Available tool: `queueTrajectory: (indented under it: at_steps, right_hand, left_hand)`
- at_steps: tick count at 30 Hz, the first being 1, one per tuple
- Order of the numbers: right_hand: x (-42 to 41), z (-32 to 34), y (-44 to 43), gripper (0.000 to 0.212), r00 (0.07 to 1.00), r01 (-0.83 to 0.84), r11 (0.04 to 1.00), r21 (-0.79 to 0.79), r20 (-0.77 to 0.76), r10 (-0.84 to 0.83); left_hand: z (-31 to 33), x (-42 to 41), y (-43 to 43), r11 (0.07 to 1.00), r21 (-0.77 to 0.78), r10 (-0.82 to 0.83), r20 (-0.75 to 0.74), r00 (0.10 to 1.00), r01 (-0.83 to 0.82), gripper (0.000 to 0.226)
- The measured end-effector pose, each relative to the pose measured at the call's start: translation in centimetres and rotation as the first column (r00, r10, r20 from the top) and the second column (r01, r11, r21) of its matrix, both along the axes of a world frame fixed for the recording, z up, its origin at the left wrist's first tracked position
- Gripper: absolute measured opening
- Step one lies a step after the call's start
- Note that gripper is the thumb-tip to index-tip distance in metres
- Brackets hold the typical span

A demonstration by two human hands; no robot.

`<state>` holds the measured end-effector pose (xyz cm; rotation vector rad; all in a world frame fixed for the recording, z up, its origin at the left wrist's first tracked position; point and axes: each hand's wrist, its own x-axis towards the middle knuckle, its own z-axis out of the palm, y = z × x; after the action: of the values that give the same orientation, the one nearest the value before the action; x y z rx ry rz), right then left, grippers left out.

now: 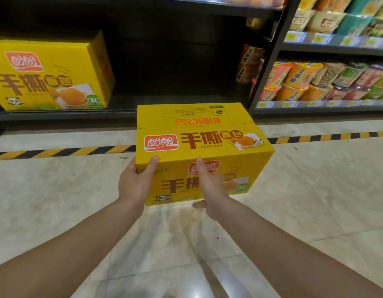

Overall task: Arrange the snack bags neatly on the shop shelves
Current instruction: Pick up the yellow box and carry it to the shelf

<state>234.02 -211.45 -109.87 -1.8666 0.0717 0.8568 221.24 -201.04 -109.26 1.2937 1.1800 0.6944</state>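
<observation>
We've got two bare arms in shot: the left forearm [79, 239] and the right forearm [283, 239], both uncovered right down to the frame's bottom edge. The left hand [134, 183] is bare, the right hand [210, 186] too, with short, neat nails on the thumbs [154, 161].

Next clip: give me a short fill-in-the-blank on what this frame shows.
1. The left hand and right hand grip a ____ carton.
2. A matching second carton sits on the shelf at the ____ of the view.
3. The floor tape is striped yellow and ____.

Missing words: yellow; left; black.
</observation>
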Motion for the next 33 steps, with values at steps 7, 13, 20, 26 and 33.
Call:
queueTrajectory:
  at_steps: [7,13,20,26,33]
  right_hand:
    - [-2.4,-0.5,3.8,0.17,0.993,-0.114,0.993,0.014,0.01,0.113]
    - [-0.3,-1.6,2.4,0.168,0.993,-0.116,0.99,0.074,0.04,0.114]
    - [3.7,-2.3,0.1,0.123,0.99,-0.127,0.983,0.134,0.074,0.118]
    - [5.7,-0.5,-1.6,0.029,0.977,-0.21,0.94,0.268,0.036,0.208]
    - [4.8,0.6,-1.7,0.036,0.983,-0.183,0.966,0.182,0.047,0.177]
  left_hand:
    - [-1.9,-0.8,-1.7,0.994,-0.104,-0.017,-0.007,1.0,0.016,0.05]
    - [-0.5,-1.8,1.9,0.992,-0.108,-0.079,-0.069,0.994,0.071,0.049]
    - [0.9,-2.2,8.5,0.998,0.048,-0.037,-0.017,0.999,0.038,0.101]
    - [0.4,-2.5,8.5,0.988,0.064,-0.14,0.014,0.99,0.139,0.104]
    - [0.2,-2.4,7.0,0.99,0.116,-0.091,0.042,0.995,0.085,0.066]
